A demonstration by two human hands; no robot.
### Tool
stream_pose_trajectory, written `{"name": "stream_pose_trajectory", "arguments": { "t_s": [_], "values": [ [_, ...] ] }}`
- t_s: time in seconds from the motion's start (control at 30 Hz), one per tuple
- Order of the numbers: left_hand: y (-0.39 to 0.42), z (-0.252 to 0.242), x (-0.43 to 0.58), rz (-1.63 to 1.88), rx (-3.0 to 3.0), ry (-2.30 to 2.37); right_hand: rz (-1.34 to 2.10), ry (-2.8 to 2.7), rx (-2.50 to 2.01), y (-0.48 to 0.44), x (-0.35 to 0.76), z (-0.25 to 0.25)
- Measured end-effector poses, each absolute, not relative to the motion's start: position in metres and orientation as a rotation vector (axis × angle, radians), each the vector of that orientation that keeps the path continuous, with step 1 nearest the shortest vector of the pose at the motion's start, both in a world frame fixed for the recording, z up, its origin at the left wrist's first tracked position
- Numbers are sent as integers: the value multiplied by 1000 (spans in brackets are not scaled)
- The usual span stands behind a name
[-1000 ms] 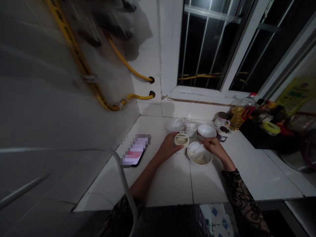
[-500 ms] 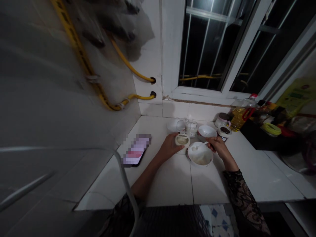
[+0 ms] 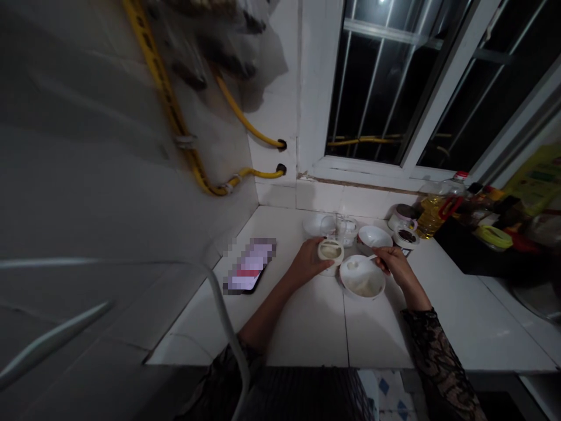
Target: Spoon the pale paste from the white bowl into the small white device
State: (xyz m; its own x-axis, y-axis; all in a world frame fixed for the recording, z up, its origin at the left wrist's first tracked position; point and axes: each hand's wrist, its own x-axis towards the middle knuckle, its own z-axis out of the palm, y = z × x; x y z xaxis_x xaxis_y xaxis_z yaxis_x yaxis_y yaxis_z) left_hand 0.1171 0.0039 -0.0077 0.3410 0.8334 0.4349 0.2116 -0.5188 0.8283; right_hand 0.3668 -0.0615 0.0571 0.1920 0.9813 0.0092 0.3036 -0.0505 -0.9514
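My left hand (image 3: 309,263) is wrapped round a small pale jar (image 3: 332,269), open at the top with whitish contents inside. Pinched in my right hand (image 3: 392,263) is a white spoon (image 3: 353,264), its bowl over the left side of a white bowl (image 3: 362,295). Some pale, powdery or wet stuff lies in the bottom of that bowl; its exact kind is unclear. The jar stands just left of the bowl, close against it. Behind them are a second white bowl (image 3: 374,235) and clear glass containers (image 3: 346,229).
A phone (image 3: 251,266) with a lit screen lies on the white tiled counter (image 3: 307,339) to the left. At the right back stand a lidded jar (image 3: 404,216), a dark-topped jar (image 3: 407,238) and an oil bottle (image 3: 432,216). Yellow pipe (image 3: 166,105) runs along the left wall.
The view has shifted slightly, so everything sits a little further right. Both hands keep their holds on jar and spoon, and the spoon stays over the bowl.
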Motion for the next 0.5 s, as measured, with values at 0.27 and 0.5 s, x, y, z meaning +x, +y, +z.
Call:
{"name": "stream_pose_trajectory", "arguments": {
  "t_s": [0.27,0.5],
  "values": [
    [5,-9,117,1182,1911,900,918,-1240,-1524,-61,367,58],
    [4,-8,117,1182,1931,890,925,-1238,-1521,-61,366,58]
  ]
}}
